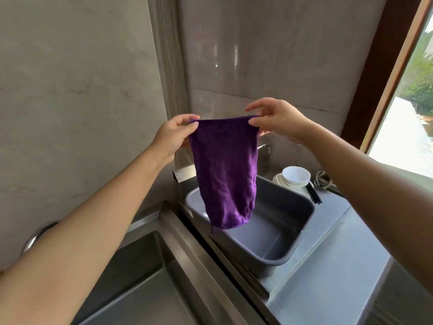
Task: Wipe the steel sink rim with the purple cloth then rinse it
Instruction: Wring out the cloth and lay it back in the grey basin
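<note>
Head view, cloth: we see the purple cloth [225,170] hanging open at mid-frame, above the grey tub [276,233].
Left hand [174,137]: grip pinched on the cloth's upper left corner.
Right hand [276,118]: grip pinched on the upper right corner.
Sink [150,266]: lower left, its steel rim [187,242] beside the tub.
Counter [328,242]: white bowls [294,178] upper right.

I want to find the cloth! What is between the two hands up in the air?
The purple cloth stretches between them in the head view: the left hand pinches one top corner, the right hand the other, and it hangs above the grey tub.
</note>
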Action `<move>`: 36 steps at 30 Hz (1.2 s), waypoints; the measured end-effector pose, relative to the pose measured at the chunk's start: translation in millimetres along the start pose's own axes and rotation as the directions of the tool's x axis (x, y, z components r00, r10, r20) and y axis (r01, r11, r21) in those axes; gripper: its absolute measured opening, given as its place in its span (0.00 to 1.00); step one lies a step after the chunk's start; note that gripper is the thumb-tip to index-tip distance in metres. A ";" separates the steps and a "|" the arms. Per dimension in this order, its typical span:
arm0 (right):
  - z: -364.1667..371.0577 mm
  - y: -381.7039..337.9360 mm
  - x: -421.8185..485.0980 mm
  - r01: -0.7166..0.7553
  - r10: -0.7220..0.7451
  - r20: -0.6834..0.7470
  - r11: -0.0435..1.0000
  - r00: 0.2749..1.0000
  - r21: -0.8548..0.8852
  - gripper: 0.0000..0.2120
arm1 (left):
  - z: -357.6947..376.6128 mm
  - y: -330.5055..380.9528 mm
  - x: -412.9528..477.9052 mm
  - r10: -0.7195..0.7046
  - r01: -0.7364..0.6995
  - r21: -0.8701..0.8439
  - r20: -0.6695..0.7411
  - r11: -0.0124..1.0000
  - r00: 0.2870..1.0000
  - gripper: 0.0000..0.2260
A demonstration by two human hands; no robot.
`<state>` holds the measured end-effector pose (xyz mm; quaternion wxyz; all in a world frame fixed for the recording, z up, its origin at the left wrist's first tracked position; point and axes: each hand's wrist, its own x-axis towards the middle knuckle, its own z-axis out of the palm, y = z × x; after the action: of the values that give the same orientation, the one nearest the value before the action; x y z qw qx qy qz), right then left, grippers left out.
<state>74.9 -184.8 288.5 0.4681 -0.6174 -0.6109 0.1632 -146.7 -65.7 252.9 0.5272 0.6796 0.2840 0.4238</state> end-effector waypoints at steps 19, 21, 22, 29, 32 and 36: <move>17.2 116.6 58.3 -0.233 0.220 -0.078 0.884 0.972 -0.406 0.06 | 60.6 -84.4 45.6 -0.152 0.194 0.192 -0.214 0.962 0.965 0.08; 25.8 131.6 64.6 -0.246 0.222 -0.113 0.926 0.969 -0.287 0.06 | 59.2 -93.8 52.6 -0.146 0.208 0.222 -0.269 0.953 0.952 0.07; 30.1 141.0 65.9 -0.248 0.222 -0.126 0.938 0.967 -0.243 0.05 | 59.5 -99.0 54.6 -0.152 0.216 0.214 -0.280 0.953 0.948 0.06; 52.0 211.4 26.5 -0.408 0.407 -0.027 0.911 0.913 -0.063 0.05 | 79.4 -157.6 23.9 -0.368 0.392 0.264 -0.137 0.881 0.920 0.06; 50.4 236.6 0.4 -0.486 0.490 0.099 0.872 0.866 -0.062 0.05 | 95.3 -183.5 0.1 -0.480 0.459 0.342 -0.026 0.820 0.877 0.03; 50.4 263.8 -28.3 -0.554 0.581 0.274 0.814 0.766 -0.177 0.06 | 114.7 -205.0 -22.2 -0.615 0.521 0.419 0.121 0.743 0.779 0.07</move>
<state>188.9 -142.6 47.3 0.2659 -0.7581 -0.4688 0.3672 -44.5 -80.8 40.8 0.5284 0.6923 0.4827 0.0917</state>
